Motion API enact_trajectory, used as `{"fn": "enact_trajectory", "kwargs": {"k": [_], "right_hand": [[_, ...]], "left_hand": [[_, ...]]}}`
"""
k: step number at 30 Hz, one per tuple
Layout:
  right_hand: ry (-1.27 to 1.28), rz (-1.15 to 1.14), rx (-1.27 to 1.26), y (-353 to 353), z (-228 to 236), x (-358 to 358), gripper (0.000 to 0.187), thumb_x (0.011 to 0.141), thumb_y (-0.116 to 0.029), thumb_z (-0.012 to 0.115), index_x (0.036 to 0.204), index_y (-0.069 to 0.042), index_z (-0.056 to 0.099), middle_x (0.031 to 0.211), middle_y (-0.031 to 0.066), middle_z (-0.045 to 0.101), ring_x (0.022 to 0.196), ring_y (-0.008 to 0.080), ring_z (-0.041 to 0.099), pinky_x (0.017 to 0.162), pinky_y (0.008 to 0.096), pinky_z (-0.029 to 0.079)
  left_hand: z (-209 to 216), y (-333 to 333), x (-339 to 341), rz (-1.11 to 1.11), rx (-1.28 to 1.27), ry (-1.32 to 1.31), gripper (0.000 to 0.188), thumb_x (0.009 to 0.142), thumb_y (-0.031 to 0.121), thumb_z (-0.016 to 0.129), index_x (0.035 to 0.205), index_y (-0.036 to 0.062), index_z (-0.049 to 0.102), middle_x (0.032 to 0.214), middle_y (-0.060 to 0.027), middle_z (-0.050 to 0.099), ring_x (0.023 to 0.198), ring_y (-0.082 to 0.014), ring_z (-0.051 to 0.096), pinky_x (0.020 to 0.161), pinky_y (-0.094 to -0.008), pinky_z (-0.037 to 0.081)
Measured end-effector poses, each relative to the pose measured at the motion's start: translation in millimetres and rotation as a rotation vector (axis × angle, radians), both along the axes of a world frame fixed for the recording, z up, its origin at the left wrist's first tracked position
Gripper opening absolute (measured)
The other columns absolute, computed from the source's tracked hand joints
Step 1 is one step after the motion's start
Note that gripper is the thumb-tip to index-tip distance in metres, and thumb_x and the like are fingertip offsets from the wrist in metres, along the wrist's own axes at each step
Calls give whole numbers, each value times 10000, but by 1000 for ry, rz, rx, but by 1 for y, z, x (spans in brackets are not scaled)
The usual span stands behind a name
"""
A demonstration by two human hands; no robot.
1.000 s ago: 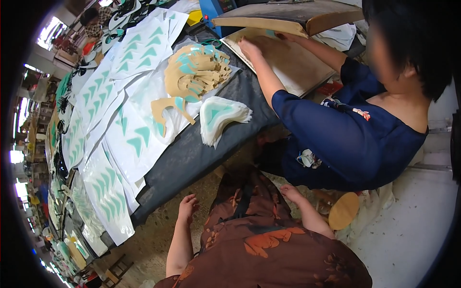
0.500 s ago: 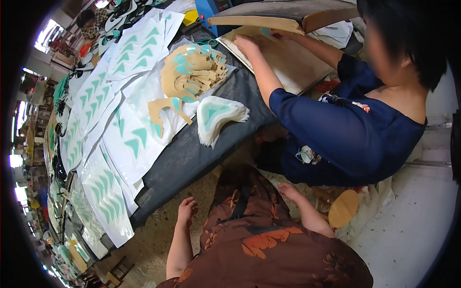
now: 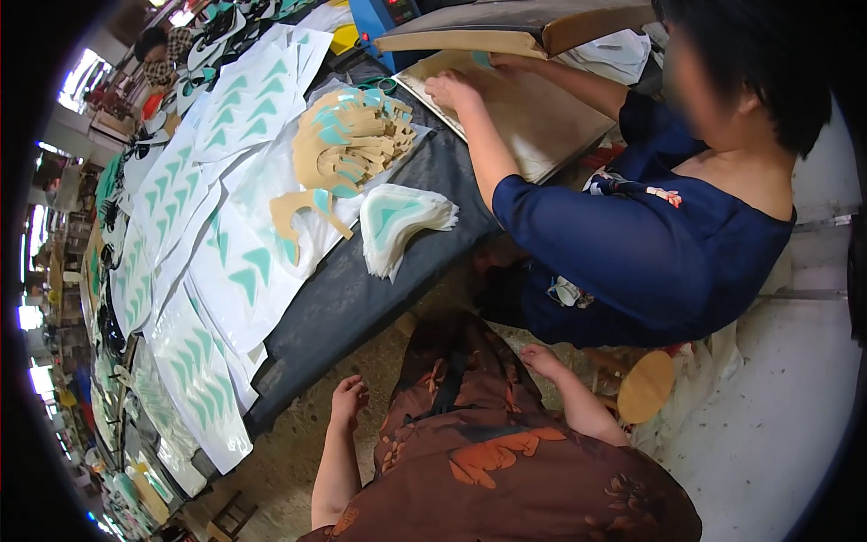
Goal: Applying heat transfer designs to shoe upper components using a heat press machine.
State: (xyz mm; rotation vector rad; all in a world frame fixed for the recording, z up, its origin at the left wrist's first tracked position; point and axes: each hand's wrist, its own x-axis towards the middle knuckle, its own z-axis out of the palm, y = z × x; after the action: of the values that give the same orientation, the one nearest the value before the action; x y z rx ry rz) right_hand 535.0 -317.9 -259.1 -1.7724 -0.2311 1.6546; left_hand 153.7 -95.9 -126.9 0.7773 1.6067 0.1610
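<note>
My left hand (image 3: 349,397) hangs off the table's front edge with its fingers loosely bent and nothing seen in it. My right hand (image 3: 542,359) rests in the air beside my brown flowered dress (image 3: 479,425), fingers half curled, also holding nothing visible. Neither hand touches the table. Nearest on the dark table cover (image 3: 334,321) is a stack of white curved pieces (image 3: 393,221) with a green chevron on top. Behind it lie a single tan curved piece (image 3: 287,217) and a heap of tan pieces with green patches (image 3: 348,135).
White sheets with green chevrons (image 3: 244,262) spread over the table. On the right, a co-worker in dark blue (image 3: 614,244) reaches under a raised padded lid (image 3: 470,41) onto a pale board (image 3: 542,117). A round wooden stool (image 3: 646,387) stands by my right arm.
My view has shifted slightly, so the table and co-worker appear a little further left. The co-worker's near hand has moved a little on the board. My hands stay almost still.
</note>
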Motion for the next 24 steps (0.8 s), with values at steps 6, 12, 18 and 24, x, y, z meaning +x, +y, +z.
{"fn": "enact_trajectory", "kwargs": {"k": [6,12,18,24], "right_hand": [[1,-5,11,-3,-7,-2,220,781,-89,556,984,-6,541,834,60,572,741,139,551,674,258,453],[-26,13,21,-8,-13,-4,215,777,-92,566,974,-7,548,821,62,576,727,142,553,670,260,454],[-27,9,14,-9,-9,-4,220,781,-96,566,982,-7,544,818,65,578,726,146,554,673,264,455],[-46,15,8,-9,-3,-3,219,785,-101,559,983,-8,540,820,65,579,726,144,553,672,267,454]], "left_hand": [[0,0,1,1,-2,8,228,819,125,510,1041,76,495,780,-24,551,621,-123,522,557,-244,432],[-1,0,1,-9,9,16,211,823,122,508,1030,81,499,770,-20,549,611,-118,519,556,-243,431],[-4,-2,-1,4,5,-3,201,826,114,500,1025,83,500,758,-19,547,595,-118,509,543,-240,425],[-4,-3,-1,-4,4,-11,194,829,110,494,1019,77,502,755,-25,542,590,-118,499,526,-239,420]]}}
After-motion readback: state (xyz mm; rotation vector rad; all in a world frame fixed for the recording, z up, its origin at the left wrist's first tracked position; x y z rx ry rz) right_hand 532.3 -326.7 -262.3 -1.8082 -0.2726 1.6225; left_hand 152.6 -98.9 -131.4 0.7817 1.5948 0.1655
